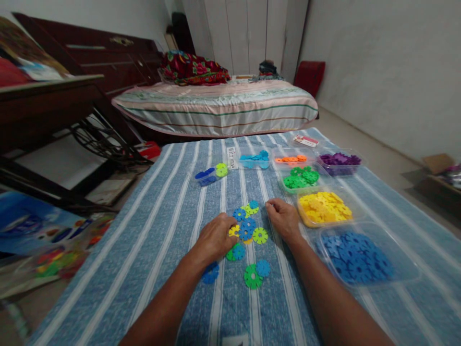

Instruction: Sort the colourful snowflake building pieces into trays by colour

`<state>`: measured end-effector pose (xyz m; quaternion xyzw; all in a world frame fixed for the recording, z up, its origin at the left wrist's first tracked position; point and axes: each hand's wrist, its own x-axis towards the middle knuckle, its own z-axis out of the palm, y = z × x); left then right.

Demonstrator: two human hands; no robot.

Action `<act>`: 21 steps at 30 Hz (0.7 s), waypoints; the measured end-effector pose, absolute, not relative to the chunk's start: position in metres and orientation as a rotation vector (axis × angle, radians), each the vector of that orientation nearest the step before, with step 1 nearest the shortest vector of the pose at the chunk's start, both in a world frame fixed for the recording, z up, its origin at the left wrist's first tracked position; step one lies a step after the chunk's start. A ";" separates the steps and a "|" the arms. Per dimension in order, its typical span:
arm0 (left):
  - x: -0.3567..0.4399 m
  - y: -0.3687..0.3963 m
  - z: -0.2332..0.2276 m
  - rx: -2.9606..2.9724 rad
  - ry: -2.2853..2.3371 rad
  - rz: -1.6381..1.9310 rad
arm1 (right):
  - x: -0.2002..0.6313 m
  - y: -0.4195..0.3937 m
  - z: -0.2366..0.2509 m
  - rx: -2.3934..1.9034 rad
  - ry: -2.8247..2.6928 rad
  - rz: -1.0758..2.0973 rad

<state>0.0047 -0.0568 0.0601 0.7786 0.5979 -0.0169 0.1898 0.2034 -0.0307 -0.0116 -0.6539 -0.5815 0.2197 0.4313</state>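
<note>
My left hand (217, 236) is closed at the left side of a small pile of notched plastic discs, its fingertips and thumb around a yellow disc (234, 230). Beside that disc lie a blue disc (247, 229) and a lime disc (260, 235). Curled on the striped cloth to the right of the pile is my right hand (283, 218); anything inside its fingers is hidden. Nearer to me, a green disc (253, 277) touches a light blue disc (262, 268). A dark blue disc (210, 273) lies below my left wrist, partly covered by it.
Clear tubs of blue (356, 257), yellow (324, 207), green (301, 179), purple (339, 161), orange (290, 159) and light blue discs (255, 158) stand right and back. A small tub (206, 179) sits back left. Beyond the striped cloth (173, 192) is a bed (216, 108).
</note>
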 end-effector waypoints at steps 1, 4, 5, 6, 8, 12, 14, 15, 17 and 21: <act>0.005 -0.057 0.060 2.185 1.691 -0.051 | 0.203 -0.031 -0.012 -1.628 -1.450 0.547; 0.007 -0.057 0.059 2.178 1.730 -0.064 | 0.203 -0.030 -0.012 -1.621 -1.449 0.547; 0.008 -0.057 0.058 2.180 1.742 -0.057 | 0.203 -0.030 -0.012 -1.624 -1.449 0.545; 0.009 -0.057 0.057 2.185 1.753 -0.045 | 0.203 -0.030 -0.012 -1.629 -1.449 0.541; 0.011 -0.057 0.055 2.196 1.778 -0.017 | 0.203 -0.030 -0.012 -1.636 -1.451 0.534; 0.015 -0.056 0.054 2.196 1.807 0.003 | 0.204 -0.031 -0.012 -1.632 -1.450 0.534; 0.016 -0.056 0.056 2.193 1.811 -0.015 | 0.204 -0.030 -0.012 -1.626 -1.446 0.538; 0.015 -0.056 0.056 2.192 1.807 -0.025 | 0.204 -0.030 -0.012 -1.624 -1.443 0.540; 0.015 -0.057 0.058 2.192 1.794 -0.040 | 0.204 -0.030 -0.012 -1.622 -1.439 0.548; 0.014 -0.058 0.060 2.191 1.784 -0.045 | 0.204 -0.030 -0.012 -1.630 -1.438 0.564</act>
